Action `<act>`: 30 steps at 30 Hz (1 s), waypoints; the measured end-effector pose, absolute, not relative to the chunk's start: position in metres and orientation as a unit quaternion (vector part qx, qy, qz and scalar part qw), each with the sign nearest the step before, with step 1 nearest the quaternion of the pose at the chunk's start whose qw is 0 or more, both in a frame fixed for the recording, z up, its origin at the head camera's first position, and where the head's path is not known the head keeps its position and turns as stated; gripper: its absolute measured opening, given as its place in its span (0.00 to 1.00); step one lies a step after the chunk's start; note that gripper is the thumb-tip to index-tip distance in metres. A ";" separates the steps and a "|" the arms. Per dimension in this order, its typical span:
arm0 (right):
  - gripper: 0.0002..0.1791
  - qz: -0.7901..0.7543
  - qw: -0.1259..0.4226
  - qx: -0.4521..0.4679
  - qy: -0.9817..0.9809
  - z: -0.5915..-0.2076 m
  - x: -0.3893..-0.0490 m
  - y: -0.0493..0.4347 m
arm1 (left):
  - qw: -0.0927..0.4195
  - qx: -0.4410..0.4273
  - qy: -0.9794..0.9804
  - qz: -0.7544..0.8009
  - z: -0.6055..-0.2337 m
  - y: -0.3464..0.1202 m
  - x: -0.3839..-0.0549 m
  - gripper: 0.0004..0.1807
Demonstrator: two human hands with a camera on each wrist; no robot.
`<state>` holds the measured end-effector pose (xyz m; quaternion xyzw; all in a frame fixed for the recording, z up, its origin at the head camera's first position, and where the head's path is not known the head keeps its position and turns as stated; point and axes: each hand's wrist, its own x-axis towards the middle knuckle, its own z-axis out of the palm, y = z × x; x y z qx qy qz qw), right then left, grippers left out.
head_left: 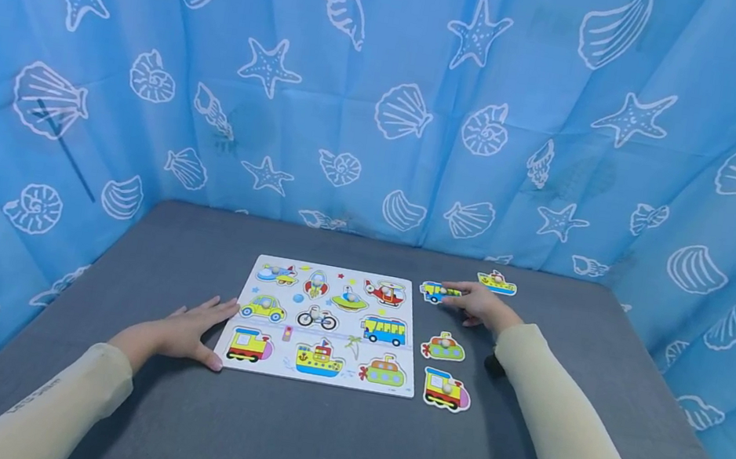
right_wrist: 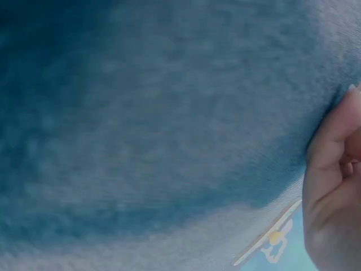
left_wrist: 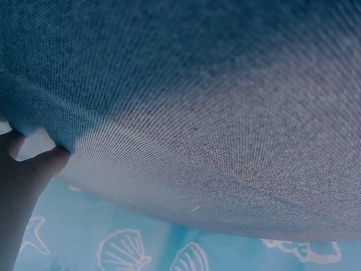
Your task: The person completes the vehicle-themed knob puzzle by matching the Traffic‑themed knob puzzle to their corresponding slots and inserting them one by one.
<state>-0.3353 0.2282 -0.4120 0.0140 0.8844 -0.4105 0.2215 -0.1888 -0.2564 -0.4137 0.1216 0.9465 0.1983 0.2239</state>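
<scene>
A white wooden puzzle board point(head_left: 341, 267) with vehicle pictures lies flat on the table. My left hand point(head_left: 189, 328) rests at its left edge, fingers spread and thumb near the lower corner. To the right of the board, my right hand point(head_left: 483, 305) pinches a blue bus puzzle piece point(head_left: 430, 293) between thumb and fingers, partly covering it. In the right wrist view the right hand point(right_wrist: 335, 192) shows curled at the edge, with the piece out of sight. Part of the left hand point(left_wrist: 28, 175) appears in the left wrist view.
Loose knobbed pieces lie right of the board: a boat piece point(head_left: 498, 282) at the back, a submarine piece point(head_left: 443, 346) and a train piece point(head_left: 447, 390). Knobbed pieces, including a car point(head_left: 262, 306), sit in the board. A blue curtain point(head_left: 372, 103) surrounds the grey table point(head_left: 307, 443).
</scene>
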 end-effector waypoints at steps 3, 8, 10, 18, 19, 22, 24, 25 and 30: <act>0.30 -0.414 0.223 0.025 0.882 -0.412 -0.338 0.227 | 0.222 0.123 0.946 0.199 -0.413 -0.256 -0.189 0.61; 0.28 -0.418 0.213 0.045 0.882 -0.415 -0.342 0.227 | 0.223 0.122 0.946 0.201 -0.413 -0.256 -0.189 0.61; 0.26 -0.419 0.205 0.056 0.883 -0.417 -0.343 0.226 | 0.224 0.122 0.946 0.201 -0.414 -0.257 -0.189 0.61; 0.19 -0.409 0.183 0.068 0.892 -0.421 -0.343 0.224 | 0.226 0.122 0.944 0.205 -0.417 -0.258 -0.190 0.62; 0.18 -0.408 0.183 0.066 0.892 -0.421 -0.342 0.224 | 0.227 0.123 0.944 0.205 -0.417 -0.258 -0.190 0.62; 0.18 -0.409 0.184 0.064 0.891 -0.417 -0.338 0.224 | 0.227 0.125 0.943 0.208 -0.418 -0.258 -0.191 0.62; 0.17 -0.411 0.185 0.059 0.891 -0.414 -0.335 0.223 | 0.228 0.126 0.943 0.209 -0.419 -0.259 -0.192 0.62; 0.17 -0.411 0.185 0.053 0.891 -0.412 -0.333 0.223 | 0.228 0.126 0.943 0.209 -0.419 -0.259 -0.192 0.62; 0.16 -0.406 0.188 0.017 0.894 -0.402 -0.322 0.218 | 0.228 0.127 0.943 0.208 -0.418 -0.259 -0.191 0.62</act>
